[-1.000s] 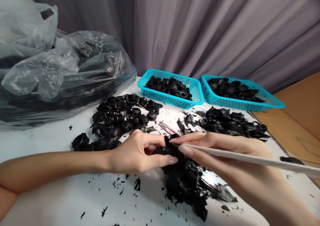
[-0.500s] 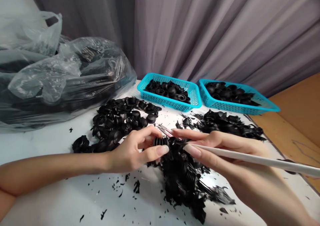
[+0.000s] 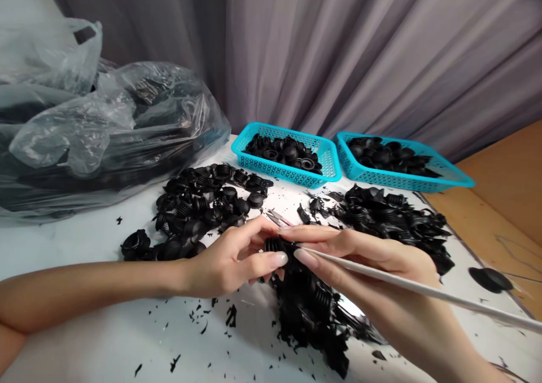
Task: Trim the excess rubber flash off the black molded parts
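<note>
My left hand (image 3: 237, 256) pinches a ribbed black rubber part (image 3: 273, 244) between thumb and fingers. Close against it on the right, my right hand (image 3: 364, 264) is closed round a long thin white stick (image 3: 406, 283), whose near tip meets the black part. The tip itself is hidden by the fingers and dark material. Under both hands lies a heap of black rubber pieces and scraps (image 3: 313, 315). Just beyond the fingertips, small scissors or snips (image 3: 277, 218) with a reddish handle rest on the white table (image 3: 101, 338).
A pile of ribbed black parts (image 3: 195, 208) lies left of centre, another black heap (image 3: 393, 214) at right. Behind stand two blue baskets (image 3: 288, 174) (image 3: 406, 183) of black parts. A large clear plastic bag (image 3: 114, 140) fills the back left; a black disc (image 3: 490, 280) lies right.
My right hand has moved left, closer to my left hand, and the stick now slopes down more steeply to the right. The black disc at right has come into fuller view.
</note>
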A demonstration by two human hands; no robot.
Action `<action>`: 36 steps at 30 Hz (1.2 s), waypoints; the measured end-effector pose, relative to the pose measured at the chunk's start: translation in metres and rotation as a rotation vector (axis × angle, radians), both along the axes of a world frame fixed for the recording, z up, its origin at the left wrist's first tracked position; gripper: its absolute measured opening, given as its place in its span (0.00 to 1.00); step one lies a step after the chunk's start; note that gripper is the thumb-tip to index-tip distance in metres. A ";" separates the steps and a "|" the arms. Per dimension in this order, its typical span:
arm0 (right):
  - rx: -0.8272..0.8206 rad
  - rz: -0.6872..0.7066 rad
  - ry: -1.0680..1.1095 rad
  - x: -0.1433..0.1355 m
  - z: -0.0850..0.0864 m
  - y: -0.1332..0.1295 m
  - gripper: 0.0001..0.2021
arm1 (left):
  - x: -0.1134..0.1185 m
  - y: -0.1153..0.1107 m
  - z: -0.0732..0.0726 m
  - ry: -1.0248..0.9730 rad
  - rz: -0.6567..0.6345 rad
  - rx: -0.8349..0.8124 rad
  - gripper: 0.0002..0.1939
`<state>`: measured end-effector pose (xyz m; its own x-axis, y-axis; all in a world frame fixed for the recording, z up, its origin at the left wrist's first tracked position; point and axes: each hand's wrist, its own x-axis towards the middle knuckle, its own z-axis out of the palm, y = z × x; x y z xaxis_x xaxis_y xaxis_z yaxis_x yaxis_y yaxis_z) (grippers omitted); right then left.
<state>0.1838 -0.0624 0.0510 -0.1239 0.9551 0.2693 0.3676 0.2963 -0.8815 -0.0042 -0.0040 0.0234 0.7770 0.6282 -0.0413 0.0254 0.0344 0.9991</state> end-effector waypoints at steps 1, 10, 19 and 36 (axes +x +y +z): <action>0.029 0.010 -0.011 0.000 -0.001 0.000 0.04 | 0.000 0.000 0.000 0.008 -0.003 0.003 0.12; 0.211 0.093 -0.089 -0.002 -0.016 0.004 0.09 | 0.002 0.007 -0.009 0.053 -0.094 -0.016 0.14; 0.341 0.019 -0.107 -0.005 -0.026 0.014 0.08 | 0.002 0.013 -0.018 0.088 -0.049 -0.013 0.14; -0.406 0.047 0.154 0.009 -0.015 0.023 0.09 | 0.006 0.010 -0.025 -0.054 0.063 -0.193 0.13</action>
